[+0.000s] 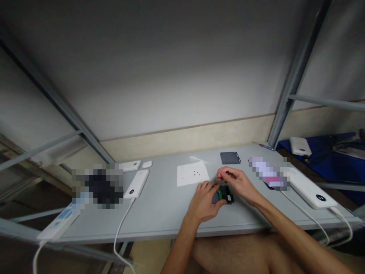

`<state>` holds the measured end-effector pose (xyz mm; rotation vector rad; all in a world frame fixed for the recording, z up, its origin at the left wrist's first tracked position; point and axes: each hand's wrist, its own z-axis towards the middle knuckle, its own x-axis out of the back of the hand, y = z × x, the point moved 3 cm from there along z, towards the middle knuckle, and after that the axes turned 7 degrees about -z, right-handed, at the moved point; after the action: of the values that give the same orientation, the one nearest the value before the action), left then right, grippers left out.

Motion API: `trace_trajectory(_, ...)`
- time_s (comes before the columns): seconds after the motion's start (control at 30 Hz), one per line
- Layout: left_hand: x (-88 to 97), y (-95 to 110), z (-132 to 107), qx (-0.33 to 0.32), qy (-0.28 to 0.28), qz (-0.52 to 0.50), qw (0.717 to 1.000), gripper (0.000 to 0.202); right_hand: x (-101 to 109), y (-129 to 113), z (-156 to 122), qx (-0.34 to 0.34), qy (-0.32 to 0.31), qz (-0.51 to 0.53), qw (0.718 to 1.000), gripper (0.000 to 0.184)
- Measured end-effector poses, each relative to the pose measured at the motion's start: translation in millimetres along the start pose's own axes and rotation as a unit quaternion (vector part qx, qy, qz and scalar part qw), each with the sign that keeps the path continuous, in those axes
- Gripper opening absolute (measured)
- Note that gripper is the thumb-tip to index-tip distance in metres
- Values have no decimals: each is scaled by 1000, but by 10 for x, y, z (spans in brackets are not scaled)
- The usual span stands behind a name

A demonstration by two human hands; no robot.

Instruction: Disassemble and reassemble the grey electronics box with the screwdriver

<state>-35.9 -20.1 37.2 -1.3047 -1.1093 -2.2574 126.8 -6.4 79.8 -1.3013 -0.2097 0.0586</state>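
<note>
My left hand [203, 201] rests on the grey table [159, 213], its fingers curled round a small dark device with a green circuit board [224, 195]. Just above that device my right hand [235, 182] hovers with fingertips pinched on a small dark item too tiny to name. A white paper sheet [192, 174] with a few tiny dark specks lies directly behind the hands. Farther back sits a small dark grey square tray [230, 157].
A white power bank [137, 183] with a trailing cable lies at the left, with smaller white devices [131, 166] behind it. Another white power bank [306, 188] with cables lies at the right. Metal frame posts rise on both sides. A blue surface [327, 152] lies beyond the right post.
</note>
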Motion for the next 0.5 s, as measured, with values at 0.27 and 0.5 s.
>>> trace_trajectory(0.27, 9, 15, 3, -1, 2, -9, 1000, 56, -9, 131, 27, -48, 32, 113, 992, 58)
trace_trajectory(0.5, -9, -1, -6, -8, -3, -23, 1000, 64, -48, 48, -20, -39, 1, 125, 991, 45)
